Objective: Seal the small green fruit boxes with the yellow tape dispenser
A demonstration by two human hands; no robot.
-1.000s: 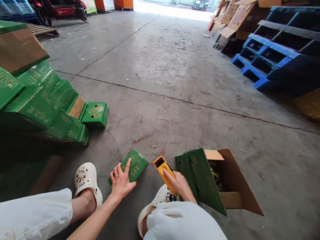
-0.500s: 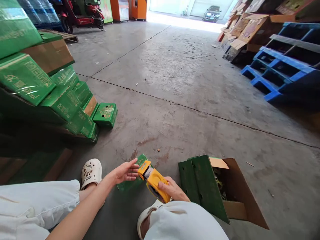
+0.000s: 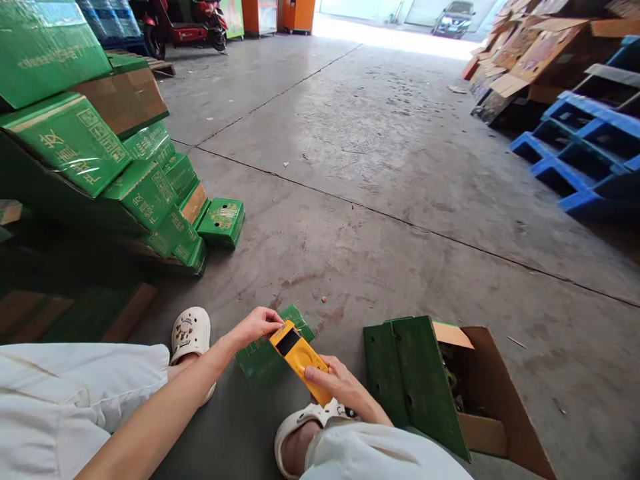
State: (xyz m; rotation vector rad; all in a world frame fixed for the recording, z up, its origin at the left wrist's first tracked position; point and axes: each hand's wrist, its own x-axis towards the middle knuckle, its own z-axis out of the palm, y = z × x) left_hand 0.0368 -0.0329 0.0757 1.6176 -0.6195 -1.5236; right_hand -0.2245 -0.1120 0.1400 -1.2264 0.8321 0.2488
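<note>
A yellow handheld device (image 3: 301, 360) with a dark window near its upper end is held in my right hand (image 3: 340, 383), the thumb across its face. At the device's upper end my left hand (image 3: 259, 325) is closed, its fingertips pinched at the corner; whatever they grip is too small to make out. Beneath both hands a flat green piece (image 3: 263, 363) lies on the floor, partly hidden by the device. To the right stands an open green cardboard box (image 3: 423, 387) with its brown inner flaps spread; its contents are mostly hidden.
Green boxes (image 3: 140, 193) are stacked at the left, with one small green box (image 3: 223, 221) beside them. Blue pallets (image 3: 590, 147) and piled cardboard (image 3: 540, 57) stand at the right. A red scooter (image 3: 185, 27) is at the back left. My shoes flank the green piece.
My left hand's spread fingers have closed into a pinch at the device's upper end. The device has turned, showing its face more. The view has shifted, so the surroundings sit farther right.
</note>
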